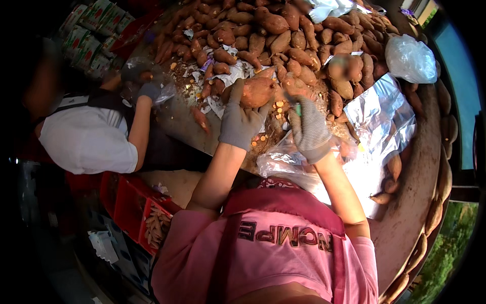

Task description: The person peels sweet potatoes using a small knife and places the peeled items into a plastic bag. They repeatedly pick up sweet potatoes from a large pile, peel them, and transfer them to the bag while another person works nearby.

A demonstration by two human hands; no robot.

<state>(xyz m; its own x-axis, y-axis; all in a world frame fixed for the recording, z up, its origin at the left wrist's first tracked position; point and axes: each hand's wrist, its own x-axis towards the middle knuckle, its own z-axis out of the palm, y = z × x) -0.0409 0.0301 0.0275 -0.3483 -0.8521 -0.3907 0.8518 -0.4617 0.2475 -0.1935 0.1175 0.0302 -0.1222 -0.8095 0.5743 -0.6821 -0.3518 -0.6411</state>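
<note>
My left hand (241,119), in a grey knit glove, grips a large reddish sweet potato (256,92), thumb and fingers around its sides. Just to the right, my gloved right hand (310,127) is closed around a small tool with a green handle (298,109), perhaps a knife; its blurred dark end points at the potato's tip. I cannot tell whether it touches. Several orange cut slices (279,104) lie between the hands. Behind them rises a heap of sweet potatoes (281,41). Clear plastic film (284,157) lies beneath my right wrist.
A co-worker in a white shirt (91,140) holds a clear bag (165,93) at the left. Red crates (131,212), one with small tubers (156,228), stand at lower left. Silvery plastic sheeting (383,114) and a knotted bag (412,59) lie right. Sweet potatoes line the rim.
</note>
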